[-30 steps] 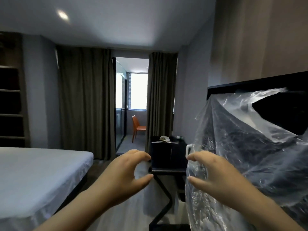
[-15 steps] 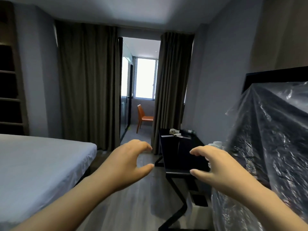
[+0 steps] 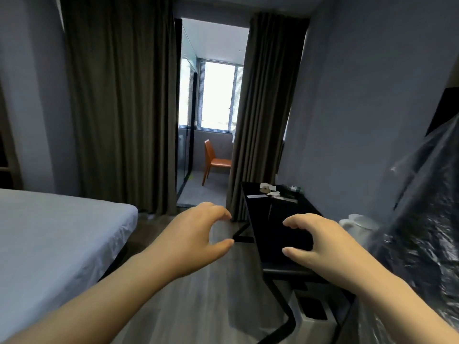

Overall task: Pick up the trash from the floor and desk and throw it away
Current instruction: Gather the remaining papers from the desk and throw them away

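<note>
My left hand (image 3: 198, 235) and my right hand (image 3: 320, 240) reach forward at chest height, fingers loosely curved, thumbs apart from the fingers, with nothing in them. A black desk (image 3: 280, 219) runs along the right wall, and my right hand hovers over its near end. Crumpled white paper scraps (image 3: 268, 189) and a small clear bottle (image 3: 294, 188) lie at its far end. A clear plastic bag (image 3: 427, 219) hangs at the right edge beside my right forearm; what holds it is hidden.
A white kettle (image 3: 359, 223) stands on the desk near the bag. Under the desk sits a white bin (image 3: 318, 319) with a dark opening. A bed (image 3: 49, 239) fills the left. Grey floor (image 3: 188, 309) runs between them toward curtains (image 3: 119, 108) and an orange chair (image 3: 214, 161).
The view has moved forward along the desk and tilted down. The plastic bag has slid toward the right edge of view. Both hands keep the same curved, empty pose.
</note>
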The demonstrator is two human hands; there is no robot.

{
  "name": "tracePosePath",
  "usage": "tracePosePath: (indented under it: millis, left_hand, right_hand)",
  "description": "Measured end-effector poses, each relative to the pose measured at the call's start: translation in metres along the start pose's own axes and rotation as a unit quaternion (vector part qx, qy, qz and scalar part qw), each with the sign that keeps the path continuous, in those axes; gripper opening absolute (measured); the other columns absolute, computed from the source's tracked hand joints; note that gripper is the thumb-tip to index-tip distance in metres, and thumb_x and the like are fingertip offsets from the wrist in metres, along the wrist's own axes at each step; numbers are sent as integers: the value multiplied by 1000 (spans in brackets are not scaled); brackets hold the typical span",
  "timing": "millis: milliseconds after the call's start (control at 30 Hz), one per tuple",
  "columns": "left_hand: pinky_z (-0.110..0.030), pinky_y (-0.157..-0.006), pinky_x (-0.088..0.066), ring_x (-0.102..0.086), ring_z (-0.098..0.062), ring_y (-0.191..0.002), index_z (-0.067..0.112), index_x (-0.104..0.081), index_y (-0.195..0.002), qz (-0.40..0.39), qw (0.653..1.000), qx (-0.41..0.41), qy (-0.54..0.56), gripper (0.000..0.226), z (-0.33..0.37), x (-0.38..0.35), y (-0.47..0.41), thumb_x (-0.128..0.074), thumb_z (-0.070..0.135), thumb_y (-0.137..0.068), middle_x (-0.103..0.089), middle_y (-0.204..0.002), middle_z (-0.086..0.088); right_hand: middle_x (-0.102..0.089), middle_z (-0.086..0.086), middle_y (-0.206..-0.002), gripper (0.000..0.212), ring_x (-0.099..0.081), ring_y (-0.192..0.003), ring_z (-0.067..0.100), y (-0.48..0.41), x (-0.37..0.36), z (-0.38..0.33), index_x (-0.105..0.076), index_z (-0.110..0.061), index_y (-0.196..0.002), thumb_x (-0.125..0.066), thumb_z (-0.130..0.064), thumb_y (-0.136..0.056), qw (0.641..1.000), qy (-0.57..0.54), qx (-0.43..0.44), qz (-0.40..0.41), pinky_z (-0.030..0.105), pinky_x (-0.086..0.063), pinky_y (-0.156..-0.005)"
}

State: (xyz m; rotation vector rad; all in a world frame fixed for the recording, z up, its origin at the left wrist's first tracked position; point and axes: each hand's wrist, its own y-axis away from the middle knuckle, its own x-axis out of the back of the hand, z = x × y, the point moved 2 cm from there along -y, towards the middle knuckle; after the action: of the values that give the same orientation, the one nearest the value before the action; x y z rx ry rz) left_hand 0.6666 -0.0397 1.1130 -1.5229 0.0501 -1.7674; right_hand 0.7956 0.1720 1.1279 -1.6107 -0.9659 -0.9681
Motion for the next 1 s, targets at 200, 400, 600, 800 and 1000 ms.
tracePosePath:
  millis: [200, 400, 600, 800, 1000]
  left_hand:
    - [-16, -88, -44, -52, 3, -101, 35, -55, -119, -9, 1000, 18, -10, 42, -49, -27, -86, -61, 51, -80, -54, -110, 20]
    - [-19, -92, -45, -52, 2, -106, 34, -54, -124, -6, 1000, 25, -9, 46, -93, -56, -169, -62, 49, -82, -55, -115, 18]
    - [-13, -89, -43, -52, 3, -105, 34, -54, -124, -28, 1000, 13, 4, 47, -147, -95, -235, -62, 51, -81, -54, -115, 20]
    - [-18, -90, -46, -53, 1, -105, 34, -52, -125, -39, 999, -12, 26, 47, -221, -122, -311, -62, 51, -82, -53, -116, 19]
    - [-16, -90, -43, -52, -1, -109, 34, -52, -127, -50, 997, -38, 52, 47, -296, -136, -393, -63, 47, -83, -52, -121, 18]
  right_hand:
    - [-53, -25, -122, 50, -47, -116, -3, -102, -24, 38, -52, -39, -125, -65, -49, -78, 999, -32, 12, 12, 18, -40, -97]
    - [-51, -25, -125, 52, -45, -118, -6, -190, -42, 81, -51, -39, -128, -67, -48, -79, 999, -39, 8, 13, 15, -37, -95]
    - [-51, -24, -126, 52, -46, -118, -4, -262, -75, 108, -51, -38, -129, -66, -47, -79, 999, -34, -13, -2, 17, -39, -97]
    - [-51, -23, -128, 52, -46, -120, -3, -349, -117, 118, -50, -37, -130, -66, -45, -81, 999, -22, -43, 1, 18, -39, -98]
    - [-49, -24, -128, 51, -45, -117, -7, -442, -148, 127, -50, -37, -130, -66, -44, -82, 996, -21, -87, 0, 13, -35, -91]
